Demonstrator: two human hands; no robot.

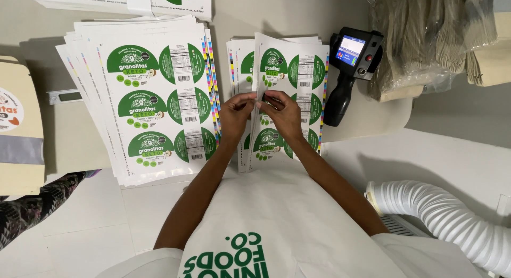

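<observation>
Working at a pale table (458,155), the person brings both hands together over a narrow stack of label sheets (290,75) that lies in the middle of the view. The left hand (237,114) and the right hand (282,115) meet at their tips, and the fingers (250,99) are closed together in a pinch on something small and green — it looks like one label from the top sheet, but it is too small to tell for sure. This pinched spot sits just above the middle row of the sheet, so the sheet lies under and around the fingers, with its upper labels free above them and its lower labels partly covered by the wrists.

To the left of the hands lies a wider fanned stack of sheets (154,97), with green oval labels in three rows — it is near the left hand but not touching it. A black handheld printer (348,65) with a small lit screen rests just beside the right edge of the narrow stack. Behind it there is a bundle of brown paper bags in clear plastic (420,38). A white ribbed hose (452,219) comes in at the lower right.
</observation>
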